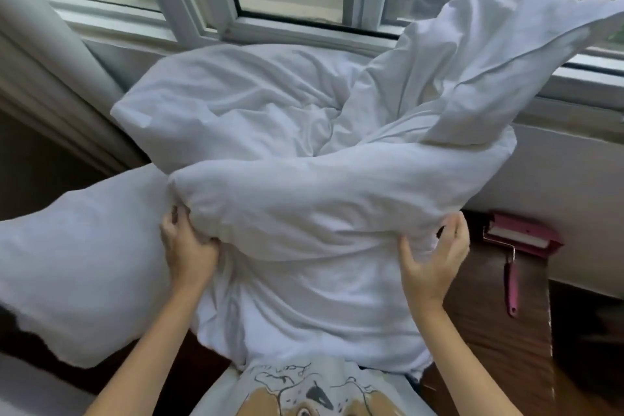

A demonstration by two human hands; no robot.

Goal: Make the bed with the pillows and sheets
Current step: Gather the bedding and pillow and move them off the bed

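A large white pillow in a loose white case (314, 206) is held up in front of me, filling the middle of the view. My left hand (187, 246) grips a bunch of its fabric at the left side. My right hand (435, 257) holds the pillow's right edge with curled fingers. One loose end of the case (506, 44) flaps up toward the window at the upper right. A second white pillow (77, 263) lies at the left, below the first.
A window with white frames (297, 27) runs across the back, with a white sill wall (557, 186) under it. A pink lint roller (516, 246) rests on a dark wooden surface (489, 331) at the right. A pale curtain (40, 54) hangs at the left.
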